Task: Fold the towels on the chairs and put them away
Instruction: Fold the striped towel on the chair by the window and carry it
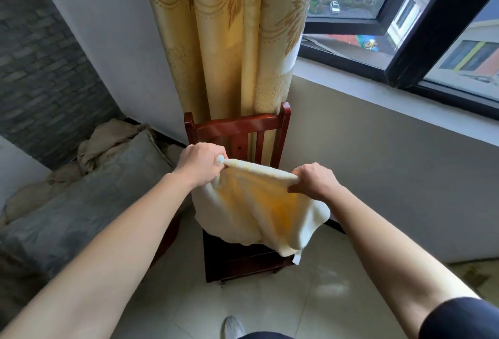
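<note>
Both hands hold a cream-and-yellow towel stretched in the air above a wooden chair.

Nearest, a white shoe point(233, 328) stands on the pale tiled floor point(324, 298), and two bare forearms reach forward from the lower corners. The left hand point(201, 164) has its fingers curled round one top corner of the towel point(259, 209), with a small tuft poking out by the thumb. The right hand point(314, 180) grips the other end of the same top edge, knuckles up. The cloth sags between them and hangs over the seat of the dark red chair point(237, 128); whether it touches the seat cannot be told. A grey cushion point(81, 203) lies to the left. Behind the chair back hangs a gold patterned curtain point(229, 41), beside a black-framed window point(405, 63) that stands open.
</note>
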The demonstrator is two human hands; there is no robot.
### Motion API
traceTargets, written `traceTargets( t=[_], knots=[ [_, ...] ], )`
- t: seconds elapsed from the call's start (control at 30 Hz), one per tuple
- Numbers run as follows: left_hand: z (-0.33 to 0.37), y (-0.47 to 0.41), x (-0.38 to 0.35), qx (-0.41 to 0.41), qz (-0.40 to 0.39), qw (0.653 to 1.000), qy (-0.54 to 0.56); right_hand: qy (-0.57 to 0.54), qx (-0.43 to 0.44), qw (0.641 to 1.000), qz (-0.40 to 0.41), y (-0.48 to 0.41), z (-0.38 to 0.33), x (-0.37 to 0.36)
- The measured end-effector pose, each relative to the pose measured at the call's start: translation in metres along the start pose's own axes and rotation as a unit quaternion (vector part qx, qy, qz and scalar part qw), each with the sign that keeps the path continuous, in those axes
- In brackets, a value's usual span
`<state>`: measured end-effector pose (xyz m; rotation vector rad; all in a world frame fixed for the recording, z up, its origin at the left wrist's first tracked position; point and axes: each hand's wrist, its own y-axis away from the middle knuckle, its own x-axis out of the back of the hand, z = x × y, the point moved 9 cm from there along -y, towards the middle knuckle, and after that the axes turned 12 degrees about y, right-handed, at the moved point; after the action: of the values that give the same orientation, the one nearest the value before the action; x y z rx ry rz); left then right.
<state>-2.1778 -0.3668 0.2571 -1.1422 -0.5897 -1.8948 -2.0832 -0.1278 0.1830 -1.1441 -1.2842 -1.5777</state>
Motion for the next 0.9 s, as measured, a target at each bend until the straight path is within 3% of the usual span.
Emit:
traceTargets(
  t=[0.13,0.3,0.43,0.5,0.6,0.67,0.8,0.9],
  knots=[
    [-0.028,0.005,0.010,0.024,0.042,0.999,-0.016,-0.004,-0.050,0.999,-0.001,-0.007,0.019,-0.017],
    [-0.065,0.012,0.020,0.053,0.084,0.995,-0.018,0.016,-0.111,0.990,-0.080,0.003,0.066,-0.050],
    [-0.085,0.009,0.010,0.099,0.068,0.993,-0.013,-0.012,-0.155,0.983,-0.096,0.010,0.091,-0.051],
    [-0.091,0.006,0.003,0.122,0.063,0.991,0.007,-0.040,-0.160,0.986,-0.012,0.007,0.093,-0.021],
    [-0.104,0.003,0.001,0.154,0.066,0.984,0.058,-0.069,-0.176,0.958,0.214,0.017,0.098,0.055],
    [-0.111,0.001,0.003,0.155,0.074,0.984,0.052,-0.057,-0.202,0.942,0.263,0.023,0.115,0.080],
    [-0.118,0.003,0.010,0.187,0.075,0.976,0.081,0.025,-0.265,0.960,0.086,0.025,0.168,0.049],
    [-0.120,0.012,0.013,0.214,0.008,0.976,0.044,0.015,-0.220,0.974,0.059,0.025,0.183,0.045]
  ],
)
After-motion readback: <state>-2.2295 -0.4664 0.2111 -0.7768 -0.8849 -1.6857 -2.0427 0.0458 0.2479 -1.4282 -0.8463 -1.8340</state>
